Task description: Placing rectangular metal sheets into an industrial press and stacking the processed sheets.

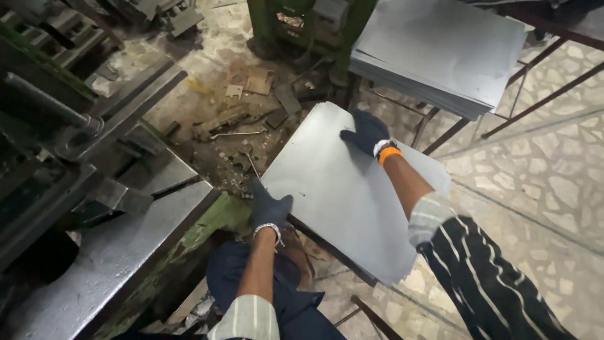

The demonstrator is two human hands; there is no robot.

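Observation:
A stack of flat grey metal sheets lies tilted in front of me, over my lap. My left hand, in a dark glove, grips the stack's near left edge. My right hand, also in a dark glove with an orange cuff, lies flat on the top sheet near its far edge. A second pile of grey sheets rests on a metal frame stand at the upper right.
A heavy steel machine bed with green paint fills the left. Scrap pieces, cardboard and small tools litter the floor ahead. A green machine base stands at the top. Stone-patterned floor spreads to the right.

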